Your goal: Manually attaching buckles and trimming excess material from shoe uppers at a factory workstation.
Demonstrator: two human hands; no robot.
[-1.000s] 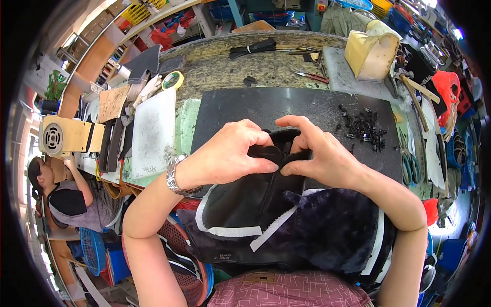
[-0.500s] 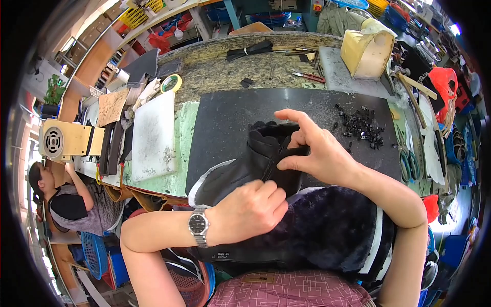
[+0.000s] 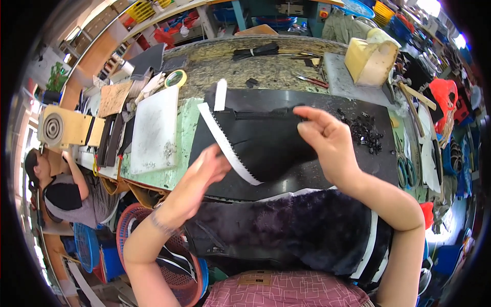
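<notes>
A black boot upper point(image 3: 271, 146) with a toothed white edge strip point(image 3: 227, 144) is stretched sideways above the dark board, smeared by motion. My right hand point(image 3: 330, 143) pinches its right end, thumb and fingers closed. My left hand point(image 3: 202, 176) is at the lower end of the white strip; its fingers are blurred and partly behind the upper, so I cannot tell whether they grip. Across my lap lie more black uppers with dark fur lining point(image 3: 307, 225) and white edges. A heap of small glossy black parts point(image 3: 363, 130) rests right of my right hand.
The dark board point(image 3: 358, 176) covers the bench middle. A white slab point(image 3: 156, 133) and a tape roll point(image 3: 175, 78) are at left, scissors point(image 3: 406, 169) at right. Red-handled snips point(image 3: 313, 82) lie behind. A red basket point(image 3: 134, 217) stands below left; a person point(image 3: 71, 189) sits far left.
The upper, upright between both hands before, now spreads sideways with its white edge to the left. My left hand has left its front and moved left; my right hand shifted slightly right.
</notes>
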